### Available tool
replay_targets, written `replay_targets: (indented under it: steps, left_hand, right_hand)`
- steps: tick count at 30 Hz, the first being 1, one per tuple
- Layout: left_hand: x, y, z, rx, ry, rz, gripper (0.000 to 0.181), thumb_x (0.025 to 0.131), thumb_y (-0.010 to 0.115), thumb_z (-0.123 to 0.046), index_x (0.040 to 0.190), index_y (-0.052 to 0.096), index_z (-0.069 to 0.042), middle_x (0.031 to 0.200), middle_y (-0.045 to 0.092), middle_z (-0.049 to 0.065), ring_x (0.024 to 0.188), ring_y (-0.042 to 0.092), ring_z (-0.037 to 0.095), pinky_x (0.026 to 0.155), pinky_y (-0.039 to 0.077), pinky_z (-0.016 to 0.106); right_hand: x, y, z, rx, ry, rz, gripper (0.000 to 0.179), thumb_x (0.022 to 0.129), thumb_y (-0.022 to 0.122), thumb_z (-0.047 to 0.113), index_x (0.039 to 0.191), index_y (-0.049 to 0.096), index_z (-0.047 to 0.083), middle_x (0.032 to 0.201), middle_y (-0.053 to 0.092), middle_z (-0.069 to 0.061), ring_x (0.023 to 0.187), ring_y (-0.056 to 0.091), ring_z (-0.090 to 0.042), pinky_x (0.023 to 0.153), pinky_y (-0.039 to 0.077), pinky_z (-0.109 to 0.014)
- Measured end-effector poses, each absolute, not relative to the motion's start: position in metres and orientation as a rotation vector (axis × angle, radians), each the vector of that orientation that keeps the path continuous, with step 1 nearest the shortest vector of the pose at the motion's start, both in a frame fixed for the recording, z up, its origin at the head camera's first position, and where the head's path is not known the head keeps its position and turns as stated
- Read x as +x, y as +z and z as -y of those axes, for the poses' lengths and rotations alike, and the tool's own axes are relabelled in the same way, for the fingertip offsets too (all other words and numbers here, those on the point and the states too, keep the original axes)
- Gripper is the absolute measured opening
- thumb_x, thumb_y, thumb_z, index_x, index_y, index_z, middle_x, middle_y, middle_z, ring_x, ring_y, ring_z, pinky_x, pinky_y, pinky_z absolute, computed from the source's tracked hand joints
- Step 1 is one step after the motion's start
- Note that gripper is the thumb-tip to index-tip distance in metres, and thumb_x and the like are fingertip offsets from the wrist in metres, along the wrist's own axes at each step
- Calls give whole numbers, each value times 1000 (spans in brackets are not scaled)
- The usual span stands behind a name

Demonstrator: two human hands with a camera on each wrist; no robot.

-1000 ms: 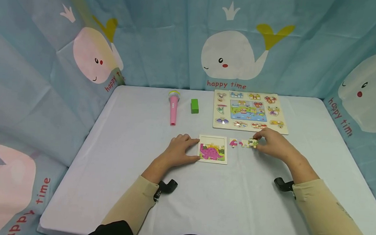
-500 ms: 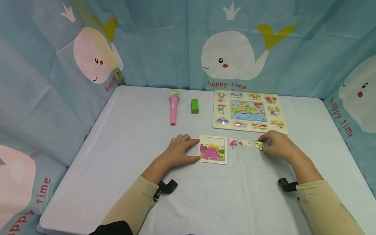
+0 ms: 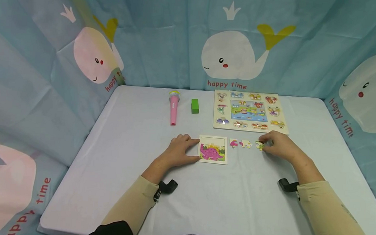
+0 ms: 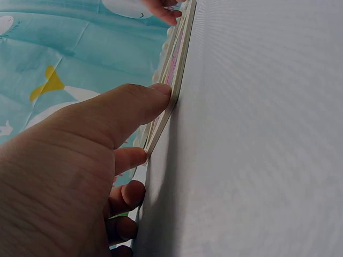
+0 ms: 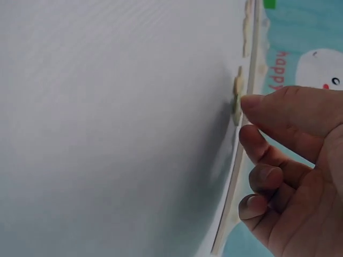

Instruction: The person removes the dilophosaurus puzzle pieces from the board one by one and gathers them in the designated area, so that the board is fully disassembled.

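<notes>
A small square dinosaur jigsaw puzzle (image 3: 212, 152) in a pale frame lies on the white table. My left hand (image 3: 179, 151) rests its thumb and forefinger, spread apart, against the frame's left edge; the thumb (image 4: 134, 101) shows on that edge in the left wrist view. Right of the frame lie a pink-and-white puzzle piece (image 3: 233, 143) and a pale one with a pink tip (image 3: 246, 143). Farther right, my right hand (image 3: 279, 145) pinches a green-and-yellow puzzle piece (image 3: 259, 145) at table level. In the right wrist view my thumb (image 5: 254, 104) touches that piece, seen edge-on.
Behind the pieces lies a larger wooden picture board (image 3: 218, 125). A pink toy microphone (image 3: 173, 111) and a green block (image 3: 194, 106) lie at the back left of it. A blue whale-print cloth (image 3: 167, 39) hangs round the table.
My right hand has moved a little to the right with the green-and-yellow piece, apart from the pale piece, then nearly stopped. The left hand and frame stay put.
</notes>
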State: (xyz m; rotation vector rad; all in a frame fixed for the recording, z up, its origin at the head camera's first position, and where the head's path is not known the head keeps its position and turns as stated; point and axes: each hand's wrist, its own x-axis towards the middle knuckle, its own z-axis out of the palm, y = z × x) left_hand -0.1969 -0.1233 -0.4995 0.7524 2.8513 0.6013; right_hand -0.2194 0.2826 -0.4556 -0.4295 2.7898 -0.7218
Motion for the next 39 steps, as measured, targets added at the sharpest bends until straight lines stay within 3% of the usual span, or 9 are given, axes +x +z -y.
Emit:
replay_targets:
  steps: [4, 10, 22, 39]
  left_hand:
    - [-197, -499, 123, 754, 602, -2851, 73, 88, 75, -53, 150, 55, -21, 111, 52, -1, 99, 43, 17, 85, 37, 35]
    - [-198, -501, 123, 757, 590, -2859, 73, 87, 75, -54, 150, 55, -21, 110, 53, -2, 99, 44, 16, 85, 36, 35]
    - [-197, -501, 123, 760, 602, -2860, 73, 87, 75, -53, 149, 56, -21, 109, 53, -2, 98, 44, 16, 84, 36, 34]
    - [-197, -499, 123, 768, 598, -2862, 73, 87, 76, -53, 149, 56, -20, 110, 54, -1, 100, 45, 17, 85, 37, 36]
  right_hand:
    - [-218, -450, -279, -479, -725, -2817, 37, 88, 73, 6, 123, 69, -6, 106, 65, -15, 95, 56, -32, 84, 45, -50]
    - [-217, -438, -269, -573, -737, -2851, 36, 94, 72, 14, 126, 68, -2, 110, 65, -15, 95, 57, -32, 83, 45, -49]
    - [-213, -427, -230, -637, -892, -2854, 36, 95, 75, 23, 125, 70, 4, 103, 63, -5, 79, 45, -22, 69, 38, -39]
    - [-212, -420, -191, -767, -925, -2810, 35, 93, 78, 24, 122, 71, 7, 103, 64, -7, 83, 50, -28, 72, 40, -40]
